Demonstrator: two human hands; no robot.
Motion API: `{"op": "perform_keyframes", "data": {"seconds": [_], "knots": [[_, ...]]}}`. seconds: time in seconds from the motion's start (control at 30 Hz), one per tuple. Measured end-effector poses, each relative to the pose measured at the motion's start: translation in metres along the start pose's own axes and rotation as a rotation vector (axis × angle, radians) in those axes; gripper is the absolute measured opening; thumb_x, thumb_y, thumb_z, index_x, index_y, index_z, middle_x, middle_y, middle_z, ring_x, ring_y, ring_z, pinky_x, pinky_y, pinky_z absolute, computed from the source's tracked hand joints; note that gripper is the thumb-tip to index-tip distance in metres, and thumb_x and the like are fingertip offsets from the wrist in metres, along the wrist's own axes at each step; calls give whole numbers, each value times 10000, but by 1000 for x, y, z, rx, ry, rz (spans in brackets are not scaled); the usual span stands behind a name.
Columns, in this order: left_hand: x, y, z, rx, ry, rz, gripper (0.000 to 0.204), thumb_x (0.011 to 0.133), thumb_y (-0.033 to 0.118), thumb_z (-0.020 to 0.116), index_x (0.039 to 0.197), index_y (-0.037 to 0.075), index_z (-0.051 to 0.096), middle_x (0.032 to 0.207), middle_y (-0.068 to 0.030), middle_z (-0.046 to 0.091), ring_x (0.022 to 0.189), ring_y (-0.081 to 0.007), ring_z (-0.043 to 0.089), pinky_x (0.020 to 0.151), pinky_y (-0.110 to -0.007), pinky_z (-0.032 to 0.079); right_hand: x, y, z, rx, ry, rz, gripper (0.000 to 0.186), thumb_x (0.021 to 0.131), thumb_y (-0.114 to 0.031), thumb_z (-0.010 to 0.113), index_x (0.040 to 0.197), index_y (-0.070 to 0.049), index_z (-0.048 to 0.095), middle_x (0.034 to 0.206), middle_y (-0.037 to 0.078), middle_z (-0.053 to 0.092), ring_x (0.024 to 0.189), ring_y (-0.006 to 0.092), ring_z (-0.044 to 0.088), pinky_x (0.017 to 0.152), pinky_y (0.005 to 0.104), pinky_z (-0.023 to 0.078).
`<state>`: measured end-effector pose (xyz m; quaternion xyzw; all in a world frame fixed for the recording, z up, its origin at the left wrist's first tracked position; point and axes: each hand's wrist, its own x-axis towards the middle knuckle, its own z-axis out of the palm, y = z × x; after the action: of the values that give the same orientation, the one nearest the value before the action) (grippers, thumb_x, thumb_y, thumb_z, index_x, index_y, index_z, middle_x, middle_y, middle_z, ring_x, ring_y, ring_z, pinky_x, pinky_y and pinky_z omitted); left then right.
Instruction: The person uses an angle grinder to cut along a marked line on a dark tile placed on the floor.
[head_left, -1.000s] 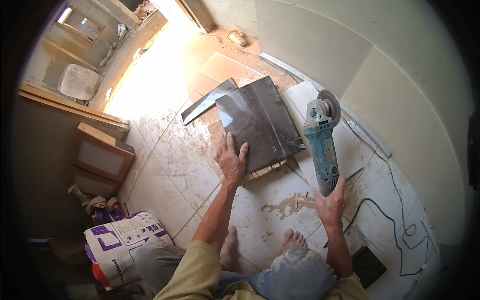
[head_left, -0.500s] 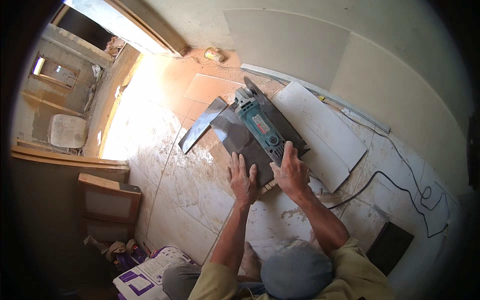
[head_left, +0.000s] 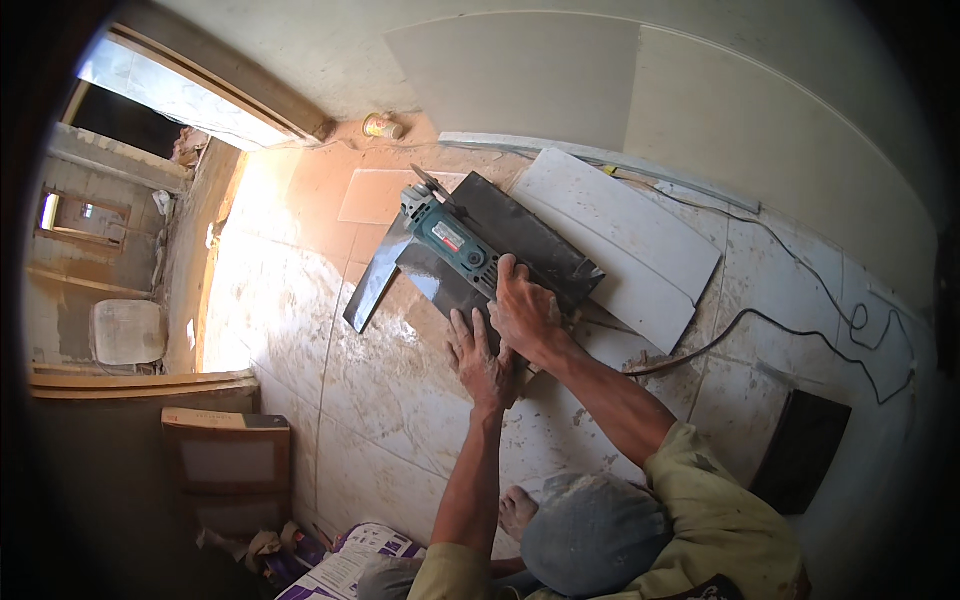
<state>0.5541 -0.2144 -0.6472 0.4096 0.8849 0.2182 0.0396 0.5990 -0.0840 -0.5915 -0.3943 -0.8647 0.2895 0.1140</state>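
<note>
My right hand (head_left: pixel 525 310) is wrapped round the rear end of a teal angle grinder (head_left: pixel 450 240). The grinder lies slantwise over a dark, glossy tile (head_left: pixel 540 235), and its thin disc (head_left: pixel 432 182) stands on edge by the tile's far left side. My left hand (head_left: pixel 482 365) rests with fingers stretched on the tile's near part, close beside my right hand. A narrow dark strip of tile (head_left: pixel 375 288) lies at the left of the larger piece. Part of the dark tile is hidden under the grinder and my hands.
A large white panel (head_left: pixel 640 240) lies to the right, near the wall. A black cable (head_left: pixel 760 315) runs over the dusty floor. Another dark tile (head_left: pixel 800 450) is at the right. At the far wall lies a small tub (head_left: pixel 382 126); cardboard boxes (head_left: pixel 225 450) stand at the left.
The grinder has shifted left across the tile and turned so that its disc end points further left. My right hand moved with it; my left hand stays on the tile. The view has shifted too.
</note>
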Motion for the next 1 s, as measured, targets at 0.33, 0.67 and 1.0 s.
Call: {"op": "perform_keyframes", "data": {"seconds": [0.33, 0.67, 1.0], "knots": [[-1, -6, 5, -12, 79, 11, 684, 894, 364, 632, 1496, 134, 401, 1590, -202, 258, 1457, -352, 281, 1189, -508, 151, 6, -4, 9, -5, 36, -8, 538, 843, -197, 723, 1165, 3, 342, 1015, 226, 574, 807, 383, 701, 643, 430, 603], [0, -5, 7, 11, 63, -2, 686, 895, 388, 622, 1491, 125, 407, 1589, -202, 258, 1470, -371, 236, 1186, -510, 151, 7, 0, 18, -24, 86, 15, 529, 839, -198, 732, 1153, -4, 353, 1000, 222, 578, 809, 387, 699, 642, 430, 601], [0, -5, 9, 17, 72, -5, 680, 884, 367, 648, 1479, 124, 428, 1587, -197, 268, 1465, -369, 252, 1182, -514, 158, 7, 2, 16, -46, 68, 1, 538, 853, -172, 679, 1217, 57, 355, 996, 220, 598, 799, 353, 715, 661, 407, 612]]}}
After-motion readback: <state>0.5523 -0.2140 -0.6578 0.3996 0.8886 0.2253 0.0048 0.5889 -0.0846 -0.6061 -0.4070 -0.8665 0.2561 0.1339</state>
